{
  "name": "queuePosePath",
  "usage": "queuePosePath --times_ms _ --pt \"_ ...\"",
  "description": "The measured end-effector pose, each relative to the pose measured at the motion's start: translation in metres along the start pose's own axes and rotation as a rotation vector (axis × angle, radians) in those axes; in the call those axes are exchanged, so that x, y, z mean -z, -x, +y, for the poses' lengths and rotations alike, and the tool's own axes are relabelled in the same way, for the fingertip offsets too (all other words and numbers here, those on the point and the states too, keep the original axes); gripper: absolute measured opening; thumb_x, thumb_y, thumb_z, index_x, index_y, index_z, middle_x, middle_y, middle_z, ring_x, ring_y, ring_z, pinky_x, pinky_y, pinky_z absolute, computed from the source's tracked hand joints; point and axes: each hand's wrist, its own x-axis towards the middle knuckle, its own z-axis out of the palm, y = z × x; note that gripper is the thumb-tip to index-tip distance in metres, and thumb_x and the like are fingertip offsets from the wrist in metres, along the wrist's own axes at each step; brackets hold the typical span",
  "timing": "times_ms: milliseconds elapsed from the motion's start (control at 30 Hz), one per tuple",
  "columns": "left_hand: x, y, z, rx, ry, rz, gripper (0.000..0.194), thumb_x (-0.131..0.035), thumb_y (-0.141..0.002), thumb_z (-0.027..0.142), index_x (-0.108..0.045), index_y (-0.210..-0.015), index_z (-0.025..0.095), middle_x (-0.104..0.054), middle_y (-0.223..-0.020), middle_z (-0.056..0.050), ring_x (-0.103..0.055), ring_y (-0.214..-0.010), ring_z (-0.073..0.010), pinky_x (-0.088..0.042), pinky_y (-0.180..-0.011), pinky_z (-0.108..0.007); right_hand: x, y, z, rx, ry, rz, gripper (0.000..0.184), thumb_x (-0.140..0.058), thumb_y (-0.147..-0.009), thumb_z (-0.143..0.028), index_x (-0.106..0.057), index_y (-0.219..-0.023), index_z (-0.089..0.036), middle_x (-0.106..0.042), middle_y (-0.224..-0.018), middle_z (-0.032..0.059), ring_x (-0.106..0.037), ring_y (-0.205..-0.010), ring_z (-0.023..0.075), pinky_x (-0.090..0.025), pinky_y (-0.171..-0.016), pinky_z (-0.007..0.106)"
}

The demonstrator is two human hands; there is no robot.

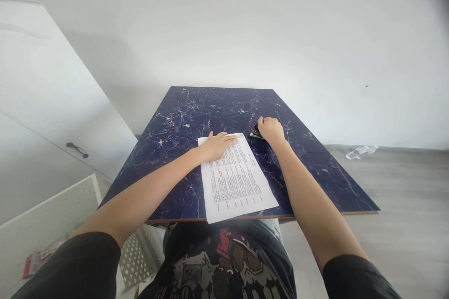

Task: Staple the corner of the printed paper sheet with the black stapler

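Printed sheets of paper (233, 180) lie on the dark blue marbled table (206, 107), their near edge slightly past the table's front edge. My left hand (216, 146) rests flat on the far part of the paper, fingers stretched to the right. Just right of the paper's far corner, my right hand (271, 129) is closed over a black stapler (255, 135). Only the stapler's left end shows; my hand covers the rest. A small gap separates the stapler from the paper.
A white cabinet (45, 103) with a dark handle (77, 150) stands at the left. Below it is a pale, light-edged surface (52, 210) with a red-and-white packet (33, 261). A white wall rises behind the table. Clear plastic wrapping (361, 152) lies on the floor at the right.
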Motion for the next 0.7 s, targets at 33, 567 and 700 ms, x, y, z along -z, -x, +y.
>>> queuePosePath --times_ms 33,567,700 --pt "0.001 0.001 0.001 0.002 0.004 0.000 0.090 -0.039 -0.084 -0.002 -0.025 -0.163 0.038 -0.022 -0.172 0.002 -0.017 -0.157 -0.0359 -0.015 -0.121 -0.076 0.000 0.000 0.000 0.001 -0.004 -0.001 0.056 -0.035 -0.105 -0.043 -0.077 -0.106 -0.006 -0.072 -0.111 0.0276 -0.070 -0.105 0.0366 -0.050 -0.095 0.042" --pt "0.004 0.017 0.007 -0.038 0.028 0.110 0.058 -0.037 -0.099 0.013 -0.047 -0.153 0.030 -0.044 -0.161 -0.005 -0.033 -0.152 -0.0283 -0.005 -0.126 -0.066 0.016 -0.003 0.023 0.358 -0.080 -0.118 0.065 -0.033 -0.100 -0.071 -0.060 -0.069 -0.020 -0.067 -0.070 0.0096 -0.061 -0.069 0.0230 -0.038 -0.063 0.032" --pt "0.008 0.020 0.006 -0.064 0.091 0.051 0.055 -0.039 -0.105 0.046 -0.039 -0.158 0.033 -0.032 -0.168 -0.004 -0.024 -0.157 -0.0315 -0.001 -0.127 -0.066 0.015 -0.006 0.034 0.509 -0.053 -0.213 0.047 -0.057 -0.091 -0.067 -0.059 -0.080 -0.021 -0.068 -0.078 0.0062 -0.060 -0.068 0.0209 -0.037 -0.062 0.031"
